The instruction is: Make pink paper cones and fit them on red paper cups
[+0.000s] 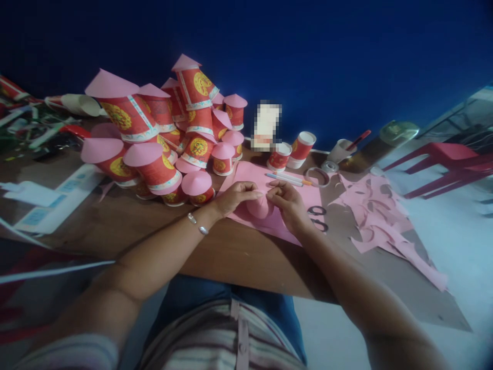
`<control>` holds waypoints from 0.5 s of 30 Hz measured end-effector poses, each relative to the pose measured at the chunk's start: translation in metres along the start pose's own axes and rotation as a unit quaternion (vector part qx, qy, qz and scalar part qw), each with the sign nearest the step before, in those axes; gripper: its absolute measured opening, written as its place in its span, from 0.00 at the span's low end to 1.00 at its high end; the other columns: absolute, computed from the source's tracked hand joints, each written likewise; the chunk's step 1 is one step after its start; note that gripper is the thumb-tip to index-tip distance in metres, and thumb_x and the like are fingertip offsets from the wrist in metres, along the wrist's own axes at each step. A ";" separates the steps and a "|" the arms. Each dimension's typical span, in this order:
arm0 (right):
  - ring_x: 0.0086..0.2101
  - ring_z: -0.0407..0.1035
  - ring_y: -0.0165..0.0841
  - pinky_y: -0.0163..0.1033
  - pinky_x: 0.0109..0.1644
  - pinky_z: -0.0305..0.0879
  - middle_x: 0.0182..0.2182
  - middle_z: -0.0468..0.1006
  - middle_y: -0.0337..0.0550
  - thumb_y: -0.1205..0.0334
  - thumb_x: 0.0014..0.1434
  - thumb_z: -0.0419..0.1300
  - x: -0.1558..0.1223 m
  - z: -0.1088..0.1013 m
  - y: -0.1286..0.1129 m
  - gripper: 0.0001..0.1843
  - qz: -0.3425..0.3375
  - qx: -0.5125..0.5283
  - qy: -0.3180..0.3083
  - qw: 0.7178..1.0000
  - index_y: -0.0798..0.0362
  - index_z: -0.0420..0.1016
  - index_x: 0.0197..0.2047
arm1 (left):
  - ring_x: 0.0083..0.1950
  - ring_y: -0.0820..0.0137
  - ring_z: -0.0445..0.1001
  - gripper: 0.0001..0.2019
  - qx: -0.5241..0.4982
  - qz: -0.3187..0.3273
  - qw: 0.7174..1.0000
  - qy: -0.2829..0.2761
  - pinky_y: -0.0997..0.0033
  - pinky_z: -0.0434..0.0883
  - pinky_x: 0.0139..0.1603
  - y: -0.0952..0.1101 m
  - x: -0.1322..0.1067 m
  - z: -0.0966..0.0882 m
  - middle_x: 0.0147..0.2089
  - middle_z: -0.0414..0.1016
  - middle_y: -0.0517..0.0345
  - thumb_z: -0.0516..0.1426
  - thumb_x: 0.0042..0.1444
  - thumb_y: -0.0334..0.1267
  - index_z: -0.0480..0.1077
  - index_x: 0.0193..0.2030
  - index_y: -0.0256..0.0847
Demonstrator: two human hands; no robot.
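Observation:
Between my hands is a small pink paper cone (259, 207), held just above a pink paper sheet (285, 226). My left hand (238, 197) pinches its upper left side between thumb and fingers. On the other side, my right hand (285, 199) closes its fingertips on the cone's upper right edge. Black-handled scissors (318, 218) lie partly hidden by my right wrist. Just behind the hands, pens (287, 179) rest across the sheet. To the left stand stacked red paper cups (154, 167) capped with pink cones (197, 182).
Pink paper scraps (379, 216) cover the table's right end. Behind the sheet are a tape roll (318, 177), two red cups (302, 149), a white cup with a red tool (342, 150) and a bottle (385, 141). A power strip (57, 200) lies left. A red stool (450, 156) stands right.

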State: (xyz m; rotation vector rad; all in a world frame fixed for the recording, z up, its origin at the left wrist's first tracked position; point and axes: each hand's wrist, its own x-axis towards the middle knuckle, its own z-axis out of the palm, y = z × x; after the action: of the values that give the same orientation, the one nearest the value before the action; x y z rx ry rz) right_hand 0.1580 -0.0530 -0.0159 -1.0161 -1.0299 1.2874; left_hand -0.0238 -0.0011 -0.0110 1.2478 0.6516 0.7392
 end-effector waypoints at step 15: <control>0.25 0.66 0.29 0.37 0.32 0.63 0.24 0.74 0.30 0.60 0.49 0.72 -0.002 0.002 -0.005 0.23 -0.021 -0.036 -0.025 0.999 0.49 0.70 0.47 | 0.30 0.75 0.64 0.16 0.042 0.010 0.999 -0.019 0.72 0.60 0.34 0.005 -0.002 0.003 0.27 0.69 0.61 0.67 0.50 0.48 0.72 0.29 0.36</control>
State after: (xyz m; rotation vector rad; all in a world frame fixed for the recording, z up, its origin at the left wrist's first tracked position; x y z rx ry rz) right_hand 0.1577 -0.0551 -0.0103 -1.0160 -1.1378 1.2539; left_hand -0.0235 -0.0036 -0.0057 1.3437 0.6438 0.7095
